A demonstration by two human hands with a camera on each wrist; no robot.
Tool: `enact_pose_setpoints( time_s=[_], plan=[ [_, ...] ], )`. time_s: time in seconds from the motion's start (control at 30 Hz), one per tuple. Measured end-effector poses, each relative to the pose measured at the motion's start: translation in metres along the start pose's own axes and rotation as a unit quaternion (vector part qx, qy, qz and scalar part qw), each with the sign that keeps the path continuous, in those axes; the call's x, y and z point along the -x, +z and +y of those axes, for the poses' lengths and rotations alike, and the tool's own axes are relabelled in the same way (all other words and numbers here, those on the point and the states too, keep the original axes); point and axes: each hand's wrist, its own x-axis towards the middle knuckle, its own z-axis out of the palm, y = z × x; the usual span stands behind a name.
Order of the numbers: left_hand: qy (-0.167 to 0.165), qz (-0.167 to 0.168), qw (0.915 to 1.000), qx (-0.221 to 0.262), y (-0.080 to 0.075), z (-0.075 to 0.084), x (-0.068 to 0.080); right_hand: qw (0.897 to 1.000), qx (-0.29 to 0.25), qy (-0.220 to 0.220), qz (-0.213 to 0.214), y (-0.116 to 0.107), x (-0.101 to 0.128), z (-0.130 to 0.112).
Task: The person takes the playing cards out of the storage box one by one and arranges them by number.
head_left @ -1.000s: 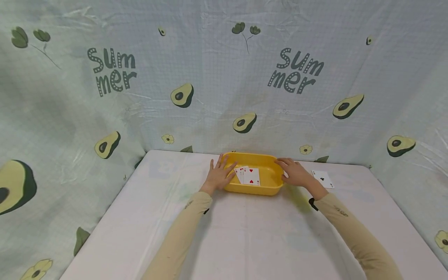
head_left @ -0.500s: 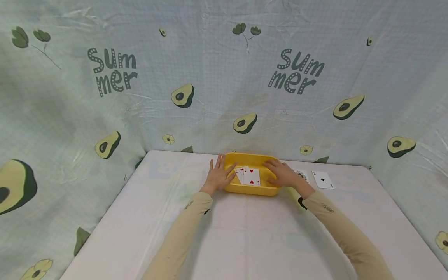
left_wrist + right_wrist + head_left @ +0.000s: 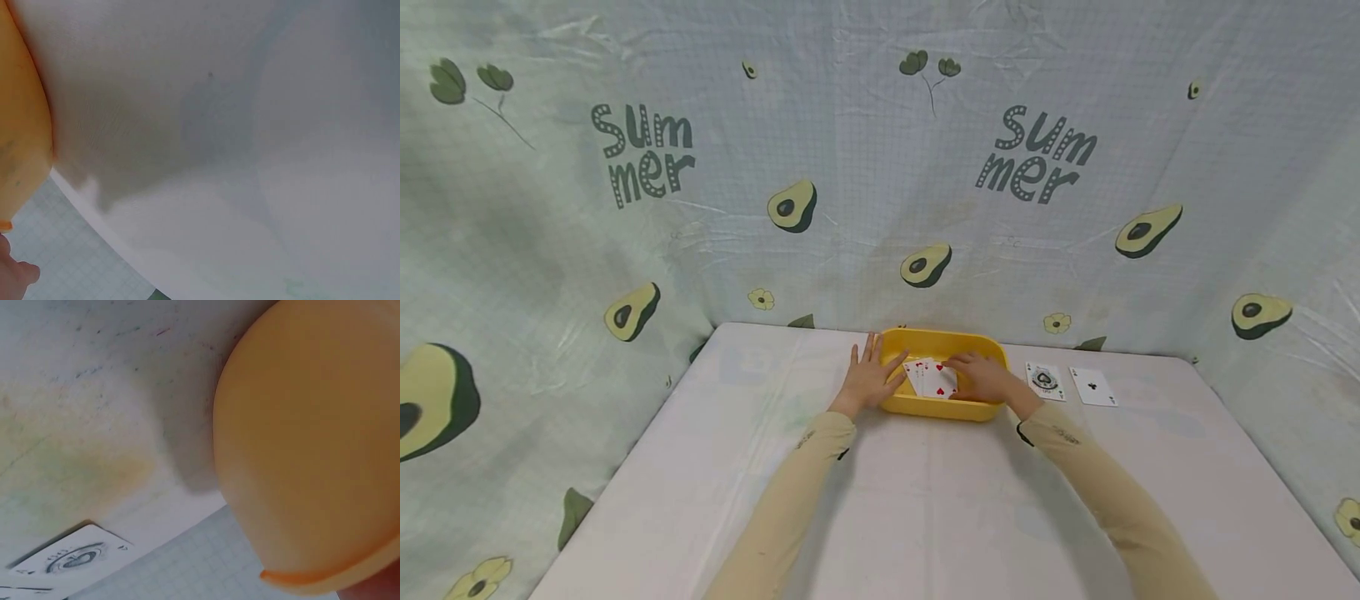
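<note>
A yellow tray sits at the far middle of the white table, with a few red-suit playing cards fanned face up inside it. My left hand rests flat against the tray's left rim, fingers straight. My right hand reaches into the tray from the right, and its fingertips lie on the cards. The left wrist view shows the tray's outer wall and one fingertip. The right wrist view shows the tray's rounded corner from below.
Two cards lie face up on the table to the right of the tray: an ace of spades, also visible as the card, and an ace of clubs. A printed avocado cloth walls in the table on three sides.
My right hand moved left from the tray's right rim into the tray and onto the cards, uncovering the ace of spades on the table. My left hand stayed put.
</note>
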Motion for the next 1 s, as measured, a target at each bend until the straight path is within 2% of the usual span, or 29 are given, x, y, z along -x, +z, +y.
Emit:
enact_pose_setpoints(
  time_s=[0.27, 0.5, 0.73, 1.0],
  plan=[
    [-0.009, 0.0, 1.0, 0.003, -0.001, 0.001, 0.0, 1.0, 0.0, 0.009, -0.028, 0.004, -0.005, -0.002],
    [-0.025, 0.003, 0.9994, -0.022, -0.004, 0.002, 0.001, 0.998, -0.005, 0.027, -0.048, 0.009, -0.009, -0.002],
    [-0.03, -0.002, 0.9994, -0.015, -0.003, 0.002, 0.002, 0.997, -0.016, 0.042, -0.059, 0.014, -0.013, 0.002],
    [-0.03, -0.002, 0.9995, -0.009, -0.001, 0.001, 0.001, 0.997, -0.027, 0.038, -0.06, 0.011, -0.012, 0.001]
  ],
)
